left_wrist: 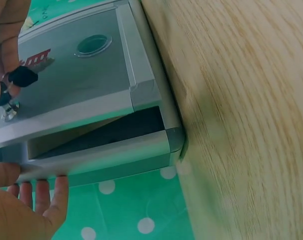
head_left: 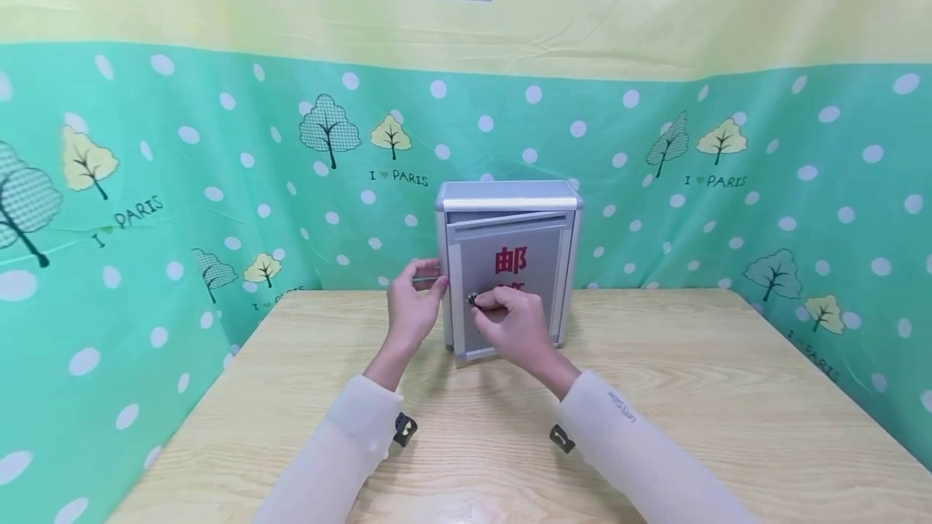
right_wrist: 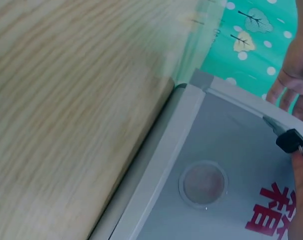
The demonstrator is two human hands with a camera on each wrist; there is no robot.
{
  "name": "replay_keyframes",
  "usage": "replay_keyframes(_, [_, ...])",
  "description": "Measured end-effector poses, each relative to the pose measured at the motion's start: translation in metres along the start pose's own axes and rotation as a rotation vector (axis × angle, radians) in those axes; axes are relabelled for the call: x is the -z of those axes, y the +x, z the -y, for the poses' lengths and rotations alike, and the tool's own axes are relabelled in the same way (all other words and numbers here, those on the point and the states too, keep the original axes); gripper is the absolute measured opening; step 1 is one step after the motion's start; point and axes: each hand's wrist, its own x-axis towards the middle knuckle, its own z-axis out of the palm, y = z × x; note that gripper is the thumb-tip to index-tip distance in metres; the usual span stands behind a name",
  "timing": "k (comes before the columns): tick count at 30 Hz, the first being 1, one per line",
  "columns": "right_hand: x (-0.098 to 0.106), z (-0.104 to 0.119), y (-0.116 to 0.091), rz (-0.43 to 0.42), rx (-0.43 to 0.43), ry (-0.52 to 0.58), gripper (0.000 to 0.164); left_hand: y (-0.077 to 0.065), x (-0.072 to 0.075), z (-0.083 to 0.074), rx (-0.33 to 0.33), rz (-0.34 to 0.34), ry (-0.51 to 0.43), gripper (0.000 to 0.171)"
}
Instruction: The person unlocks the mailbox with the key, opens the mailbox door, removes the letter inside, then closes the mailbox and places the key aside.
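Observation:
A silver-grey metal mailbox [head_left: 510,196] with red Chinese characters stands upright on the table. Its front door [head_left: 542,265] is ajar, with a dark gap along the left and top. In the head view my right hand [head_left: 515,328] pinches a key [left_wrist: 2,95] at the lock [left_wrist: 10,112] near the door's left edge. A second black-headed key [right_wrist: 290,141] hangs from the same ring. On the mailbox's left side, my left hand [head_left: 413,306] touches the side wall with extended fingers [left_wrist: 59,197], its thumb at the front rim.
The light wood table [head_left: 655,395] reaches to a green dotted curtain [head_left: 612,184] behind and at both sides. Low on the door is a round clear window [right_wrist: 204,184]. Black wrist-worn pieces [head_left: 405,429] show beside both pale sleeves [head_left: 626,435].

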Motion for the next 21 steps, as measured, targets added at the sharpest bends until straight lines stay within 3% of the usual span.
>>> replay_keyframes(16, [0.026, -0.002, -0.004, 0.1, 0.169, 0.022, 0.014, -0.001, 0.001, -0.002, 0.007, 0.004, 0.0, 0.031])
replay_keyframes(21, [0.035, -0.001, -0.005, 0.14, 0.185, 0.038, 0.015, -0.002, 0.001, -0.004, 0.016, 0.01, -0.008, 0.031])
